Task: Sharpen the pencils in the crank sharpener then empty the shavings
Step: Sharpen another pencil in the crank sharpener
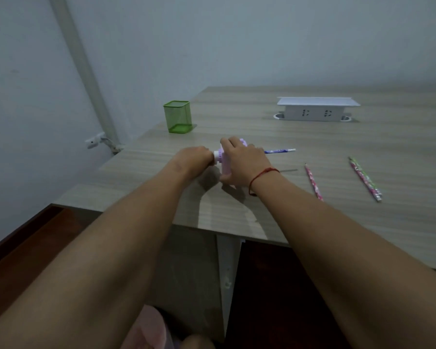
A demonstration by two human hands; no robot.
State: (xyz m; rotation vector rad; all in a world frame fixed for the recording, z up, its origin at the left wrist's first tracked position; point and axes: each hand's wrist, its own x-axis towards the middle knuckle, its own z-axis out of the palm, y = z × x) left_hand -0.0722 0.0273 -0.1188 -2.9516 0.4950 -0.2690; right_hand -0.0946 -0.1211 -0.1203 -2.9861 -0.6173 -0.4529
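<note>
1. Hands first: the left hand is curled tight round the white crank on the left side of the sharpener.
2. The right hand grips the purple crank sharpener from above, with fingers and thumb wrapped round it.
3. A red string bracelet sits on that wrist.
4. The sharpener stands on the wooden counter, not far from the near edge.
5. A purple pencil sticks out of its right side, pointing right.
6. A pink pencil lies flat farther right, and a green and pink pencil lies beyond it.
7. A green mesh cup stands behind on the left.
8. A white socket box sits at the back right.
</note>
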